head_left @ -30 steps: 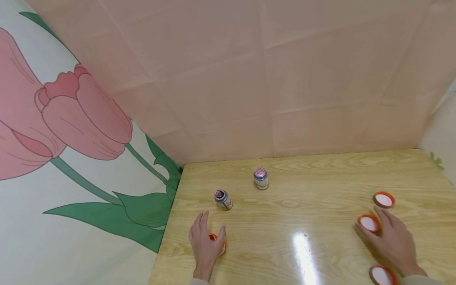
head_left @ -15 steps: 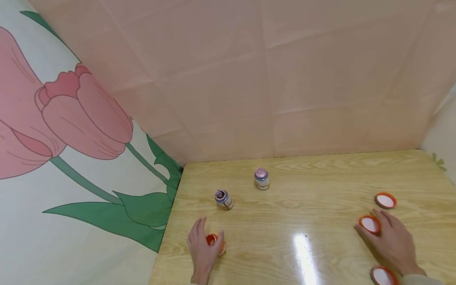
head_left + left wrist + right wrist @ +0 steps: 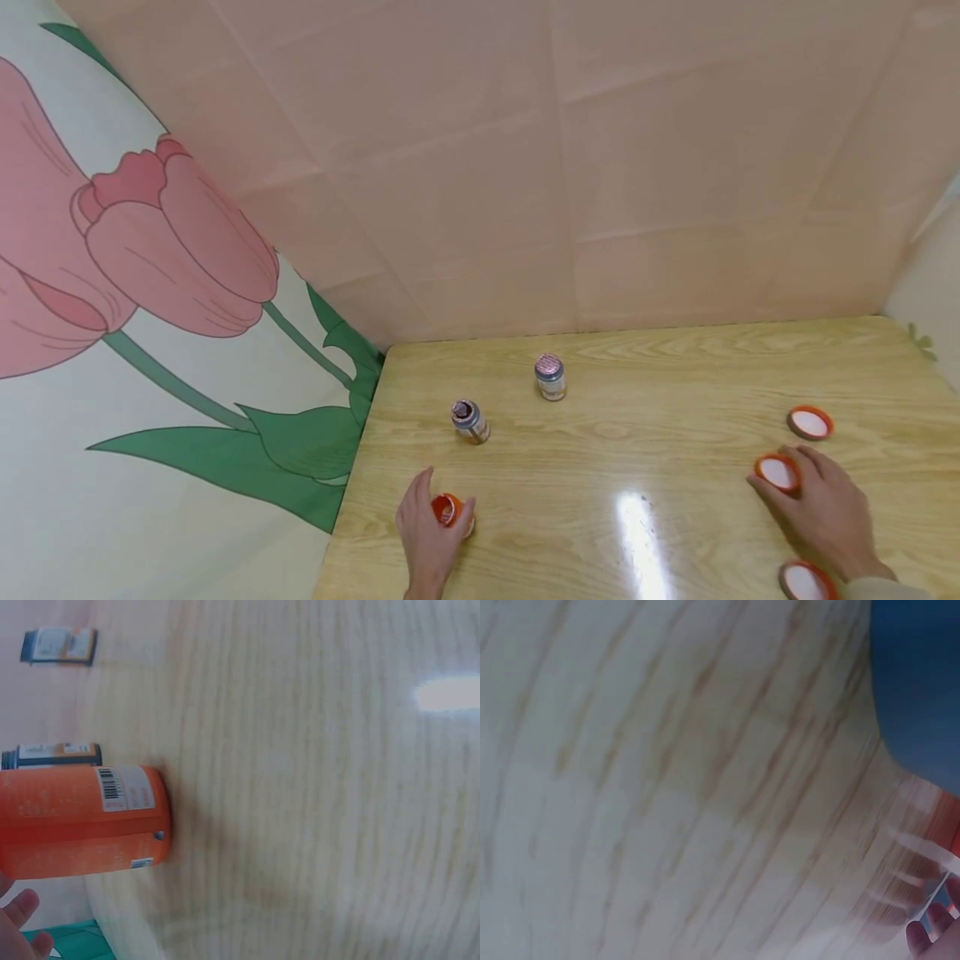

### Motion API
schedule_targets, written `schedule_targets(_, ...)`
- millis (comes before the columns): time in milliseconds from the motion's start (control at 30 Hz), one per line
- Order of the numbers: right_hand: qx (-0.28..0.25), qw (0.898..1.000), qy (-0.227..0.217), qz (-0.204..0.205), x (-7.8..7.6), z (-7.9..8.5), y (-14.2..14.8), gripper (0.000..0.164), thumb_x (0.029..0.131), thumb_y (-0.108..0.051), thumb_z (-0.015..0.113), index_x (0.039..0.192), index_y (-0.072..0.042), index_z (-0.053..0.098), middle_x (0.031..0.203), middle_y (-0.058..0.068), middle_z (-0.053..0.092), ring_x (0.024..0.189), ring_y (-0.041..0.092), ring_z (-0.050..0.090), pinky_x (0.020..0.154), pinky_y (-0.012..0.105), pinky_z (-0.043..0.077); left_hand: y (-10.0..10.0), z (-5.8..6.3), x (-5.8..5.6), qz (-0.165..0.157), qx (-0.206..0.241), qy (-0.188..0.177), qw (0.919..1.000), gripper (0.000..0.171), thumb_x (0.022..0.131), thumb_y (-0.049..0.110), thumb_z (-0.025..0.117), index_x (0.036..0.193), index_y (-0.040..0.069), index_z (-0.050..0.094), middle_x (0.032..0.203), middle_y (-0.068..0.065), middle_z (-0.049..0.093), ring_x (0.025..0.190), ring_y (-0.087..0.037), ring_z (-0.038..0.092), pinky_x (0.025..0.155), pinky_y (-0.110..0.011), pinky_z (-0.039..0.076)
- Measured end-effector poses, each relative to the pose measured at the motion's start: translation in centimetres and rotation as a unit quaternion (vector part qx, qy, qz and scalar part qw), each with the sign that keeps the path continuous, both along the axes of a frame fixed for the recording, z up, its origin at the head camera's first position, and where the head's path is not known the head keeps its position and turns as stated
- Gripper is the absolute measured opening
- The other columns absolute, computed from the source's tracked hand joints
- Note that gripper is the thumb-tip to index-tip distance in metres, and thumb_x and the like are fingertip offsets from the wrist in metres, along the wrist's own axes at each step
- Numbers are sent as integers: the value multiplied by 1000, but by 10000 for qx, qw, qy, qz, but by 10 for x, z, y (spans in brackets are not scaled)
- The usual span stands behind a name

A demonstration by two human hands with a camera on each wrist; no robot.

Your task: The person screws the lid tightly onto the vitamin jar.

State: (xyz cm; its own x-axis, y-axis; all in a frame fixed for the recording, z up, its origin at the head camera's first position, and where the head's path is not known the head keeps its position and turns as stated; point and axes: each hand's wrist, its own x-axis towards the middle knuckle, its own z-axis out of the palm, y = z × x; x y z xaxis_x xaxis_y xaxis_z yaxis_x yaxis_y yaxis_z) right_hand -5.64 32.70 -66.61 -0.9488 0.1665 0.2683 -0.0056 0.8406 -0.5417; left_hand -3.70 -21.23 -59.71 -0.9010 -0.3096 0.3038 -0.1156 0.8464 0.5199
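In the head view my left hand [image 3: 431, 529] is around an orange jar [image 3: 448, 509] with an open top, thumb on one side and fingers on the other. The left wrist view shows the same orange jar [image 3: 79, 821] large, with fingertips [image 3: 22, 906] just past its lower side; firm contact cannot be told. At the right of the table my right hand [image 3: 828, 508] holds an orange-rimmed, white-centred round piece [image 3: 777, 472], which looks like a lid, between thumb and fingers. Only that hand's fingertips [image 3: 917, 936] show in the right wrist view.
Similar round pieces lie behind [image 3: 810, 422] and in front [image 3: 804, 581] of my right hand. Two blue-and-white jars stand farther back, one with torn foil [image 3: 471, 421], one with foil across its top [image 3: 551, 377]. A blue shape [image 3: 922, 682] fills the right wrist view's corner.
My left hand has drawn slightly back toward me and down beside the orange jar, uncovering more of its opening. My right hand and the pieces near it have hardly moved.
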Motion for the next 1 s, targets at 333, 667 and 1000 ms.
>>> schedule_targets(333,78,9999,-92,-10,1,3,2,67,80,-44,79,121,5,57,125,30,54,111,49,48,85,62,35,1,-9,7,70,280,273,9992,85,67,39,89,137,8,51,130,-14,60,118,-31,56,101,-52,38)
schedule_targets(667,-21,9999,17,100,2,5,2,68,79,-41,80,122,6,57,124,31,54,110,49,48,86,60,34,6,-15,8,589,989,-264,9930,91,67,35,91,142,9,46,129,-11,60,116,-30,58,102,-54,45)
schedule_targets(1000,-100,9998,122,84,3,8,2,70,77,-39,83,127,3,58,114,33,54,98,51,49,79,61,34,9,-32,21,726,1475,246,9861,94,64,24,93,142,7,45,121,-15,66,109,-32,65,95,-55,51)
